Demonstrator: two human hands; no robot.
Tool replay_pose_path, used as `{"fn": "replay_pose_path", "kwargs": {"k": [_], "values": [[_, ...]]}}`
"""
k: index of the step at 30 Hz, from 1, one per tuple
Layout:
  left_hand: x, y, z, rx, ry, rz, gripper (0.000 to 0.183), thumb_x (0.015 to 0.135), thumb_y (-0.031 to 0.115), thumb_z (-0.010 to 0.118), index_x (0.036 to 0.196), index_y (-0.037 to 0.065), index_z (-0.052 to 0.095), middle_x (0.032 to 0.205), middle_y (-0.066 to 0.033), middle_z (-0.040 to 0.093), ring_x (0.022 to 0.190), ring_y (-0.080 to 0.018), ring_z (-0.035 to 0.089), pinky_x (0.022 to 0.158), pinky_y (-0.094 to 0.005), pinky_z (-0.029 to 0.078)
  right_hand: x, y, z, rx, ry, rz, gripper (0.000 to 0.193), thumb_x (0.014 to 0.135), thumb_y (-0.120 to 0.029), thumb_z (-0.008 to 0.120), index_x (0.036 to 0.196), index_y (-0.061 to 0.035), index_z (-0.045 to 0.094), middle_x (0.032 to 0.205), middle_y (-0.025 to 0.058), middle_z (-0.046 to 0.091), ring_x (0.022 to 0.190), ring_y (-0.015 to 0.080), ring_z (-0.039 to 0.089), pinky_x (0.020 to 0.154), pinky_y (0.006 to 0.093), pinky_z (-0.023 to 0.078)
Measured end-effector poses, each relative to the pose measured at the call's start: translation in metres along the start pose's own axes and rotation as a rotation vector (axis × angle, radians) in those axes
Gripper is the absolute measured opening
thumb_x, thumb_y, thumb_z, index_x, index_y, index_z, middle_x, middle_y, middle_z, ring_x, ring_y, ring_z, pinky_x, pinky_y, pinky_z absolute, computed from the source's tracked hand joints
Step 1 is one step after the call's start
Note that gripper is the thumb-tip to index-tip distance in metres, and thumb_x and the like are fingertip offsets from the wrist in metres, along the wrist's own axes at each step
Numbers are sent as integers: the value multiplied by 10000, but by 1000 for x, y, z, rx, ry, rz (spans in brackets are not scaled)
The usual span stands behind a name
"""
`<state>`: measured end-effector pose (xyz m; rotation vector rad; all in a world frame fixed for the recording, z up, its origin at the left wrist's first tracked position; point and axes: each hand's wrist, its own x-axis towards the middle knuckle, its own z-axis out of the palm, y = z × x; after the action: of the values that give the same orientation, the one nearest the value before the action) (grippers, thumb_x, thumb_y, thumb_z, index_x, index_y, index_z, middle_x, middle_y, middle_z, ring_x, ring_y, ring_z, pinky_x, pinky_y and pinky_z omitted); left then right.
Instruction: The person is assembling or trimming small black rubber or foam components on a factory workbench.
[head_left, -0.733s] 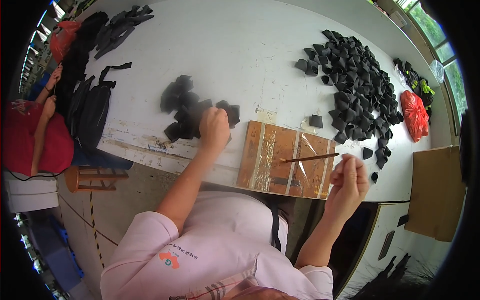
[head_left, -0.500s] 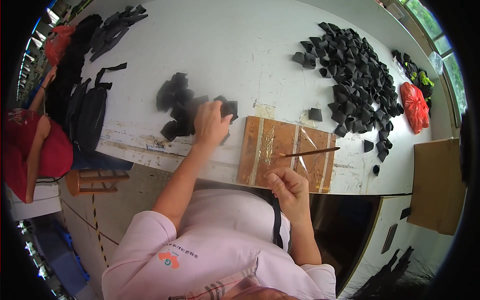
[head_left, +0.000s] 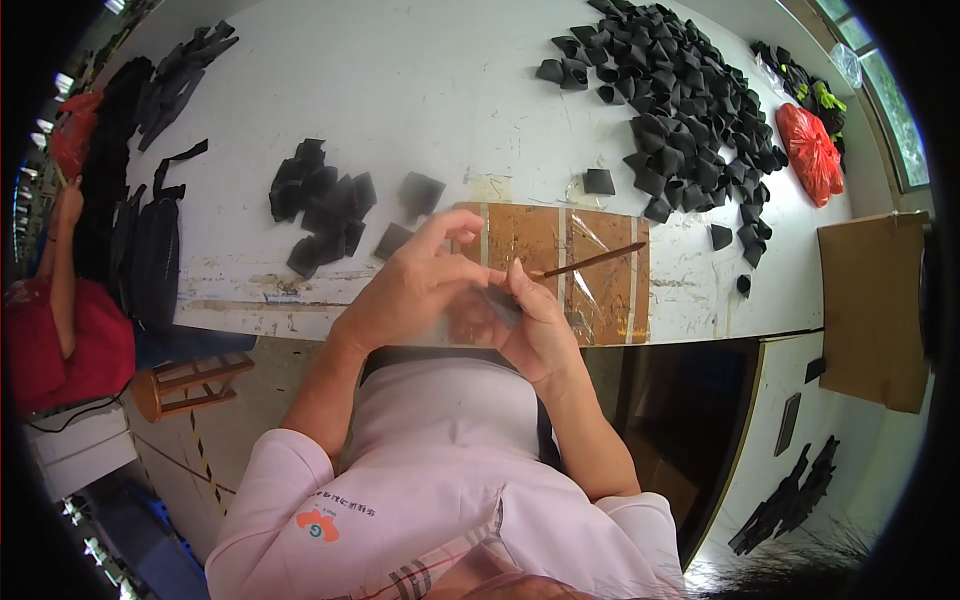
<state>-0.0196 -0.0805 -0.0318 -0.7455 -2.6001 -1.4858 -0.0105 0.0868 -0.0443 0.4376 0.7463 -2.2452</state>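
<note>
Above the front of a brown board [head_left: 605, 300] banded with clear tape, my two hands meet over a small black piece [head_left: 498, 305], blurred by motion. My left hand [head_left: 410, 285] pinches it between thumb and a finger, its other fingers raised. My right hand [head_left: 535, 325] closes around the piece from the right, thumb up. Beyond my hands, a thin dark brown stick with a pale tip [head_left: 600, 258] lies across the board. Left of the board is a loose cluster of folded black pieces [head_left: 325, 200]; a separate black piece [head_left: 421, 192] lies nearer the board.
A large heap of folded black pieces [head_left: 690, 120] covers the table's far right, with stray ones beside the board. A red plastic bag [head_left: 810, 155] and a cardboard box [head_left: 872, 310] stand at right. At left are black strips [head_left: 185, 80], a wooden stool [head_left: 190, 380] and a person in red [head_left: 70, 340].
My left hand has come from the black cluster at left to my right hand, bringing a black piece. My right hand has opened its pinch around it. The view has shifted slightly.
</note>
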Motion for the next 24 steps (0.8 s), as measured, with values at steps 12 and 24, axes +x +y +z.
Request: {"fn": "replay_pose_path", "kwargs": {"k": [12, 24], "values": [[-19, 38, 36, -1035, 333, -722, 70, 755, 70, 555, 792, 11, 563, 677, -36, 574, 588, -87, 519, 530, -205, 408, -9, 8, -10, 1, 116, -312, 82, 836, -53, 541, 903, -7, 541, 813, 67, 593, 660, 109, 580, 589, 235, 504], [-22, 27, 36, -931, 302, -737, 53, 785, 46, 588, 824, 11, 585, 647, -28, 578, 536, -67, 520, 484, -181, 413, -11, 11, -9, -783, 283, -482, 189, 802, -100, 608, 923, 24, 532, 762, 54, 579, 601, 94, 546, 528, 205, 447]]}}
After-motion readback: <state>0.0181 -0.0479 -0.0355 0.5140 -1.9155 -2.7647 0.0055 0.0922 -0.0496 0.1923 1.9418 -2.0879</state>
